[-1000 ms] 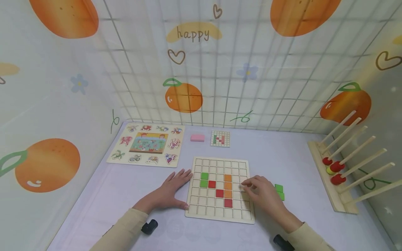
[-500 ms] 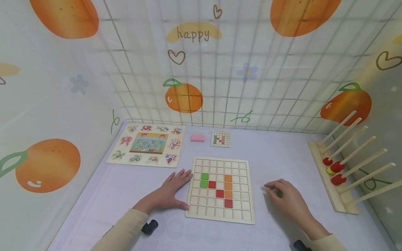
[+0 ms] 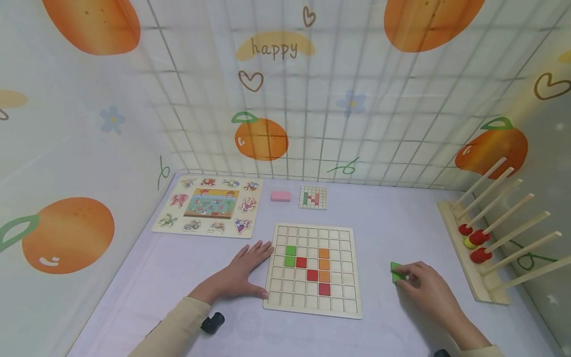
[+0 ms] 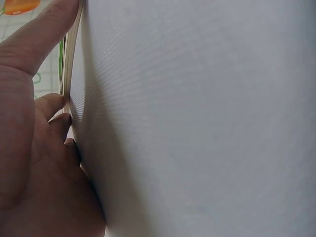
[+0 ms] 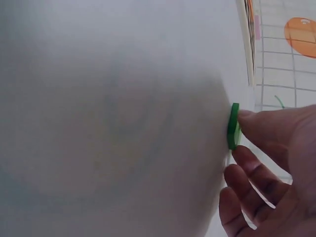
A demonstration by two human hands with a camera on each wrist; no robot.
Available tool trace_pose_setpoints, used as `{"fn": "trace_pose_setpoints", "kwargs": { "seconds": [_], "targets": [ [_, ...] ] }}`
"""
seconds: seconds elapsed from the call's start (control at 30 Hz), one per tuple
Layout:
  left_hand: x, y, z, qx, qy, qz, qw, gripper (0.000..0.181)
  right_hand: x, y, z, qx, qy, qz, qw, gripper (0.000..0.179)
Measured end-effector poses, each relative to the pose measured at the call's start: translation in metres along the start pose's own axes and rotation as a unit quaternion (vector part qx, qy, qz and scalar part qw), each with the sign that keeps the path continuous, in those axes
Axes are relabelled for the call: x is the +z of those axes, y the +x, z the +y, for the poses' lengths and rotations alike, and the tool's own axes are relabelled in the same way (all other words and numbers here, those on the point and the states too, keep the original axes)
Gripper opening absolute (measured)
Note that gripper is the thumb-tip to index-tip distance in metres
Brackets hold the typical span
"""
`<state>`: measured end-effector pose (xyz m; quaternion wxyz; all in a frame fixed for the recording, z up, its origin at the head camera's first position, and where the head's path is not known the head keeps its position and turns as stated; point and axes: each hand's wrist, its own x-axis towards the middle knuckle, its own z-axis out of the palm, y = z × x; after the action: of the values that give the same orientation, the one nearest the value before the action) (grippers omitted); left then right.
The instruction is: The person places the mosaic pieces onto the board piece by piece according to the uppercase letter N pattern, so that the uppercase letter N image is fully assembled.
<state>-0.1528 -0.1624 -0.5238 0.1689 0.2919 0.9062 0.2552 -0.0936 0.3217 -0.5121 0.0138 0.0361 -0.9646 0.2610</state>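
At the wooden grid board (image 3: 287, 285), my left hand (image 3: 247, 272) lies with spread fingers, its fingertips and thumb against the left edge. Set in the grid are two green tiles (image 3: 290, 255), several red tiles (image 3: 312, 275) and a column of orange tiles (image 3: 324, 264). To the right of the board, my right hand (image 3: 426, 288) has its thumb and forefinger on loose green tiles (image 3: 394, 267) on the table, partly hidden by the fingers. The right wrist view shows a green tile (image 5: 233, 127) pinched between thumb and forefinger.
Behind the grid board lie a small pattern card (image 3: 313, 198) and a pink block (image 3: 280, 197). A sea-animal puzzle board (image 3: 174, 225) is at the back left. Along the right side stands a wooden peg rack (image 3: 473, 277) with red and yellow beads on some pegs.
My right hand has moved right, from the board's right edge to the loose green tiles, and its fingers have come onto them. The left hand stays in place.
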Motion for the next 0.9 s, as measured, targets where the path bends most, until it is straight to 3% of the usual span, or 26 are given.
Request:
{"fn": "trace_pose_setpoints", "kwargs": {
  "seconds": [0.33,0.6,0.9],
  "targets": [
    [0.000,0.000,0.001,-0.002,-0.006,-0.003,1.0000,0.115,0.007,0.001,-0.008,0.000,0.006,0.003,1.0000,0.025],
    [-0.001,0.000,0.001,-0.001,-0.002,-0.005,1.0000,0.115,0.019,0.014,-0.027,-0.001,0.003,0.001,1.0000,0.029],
    [0.000,0.000,0.000,-0.005,-0.002,-0.005,1.0000,0.116,0.026,0.026,-0.033,-0.010,0.015,0.009,0.9998,0.026]
  ]
}}
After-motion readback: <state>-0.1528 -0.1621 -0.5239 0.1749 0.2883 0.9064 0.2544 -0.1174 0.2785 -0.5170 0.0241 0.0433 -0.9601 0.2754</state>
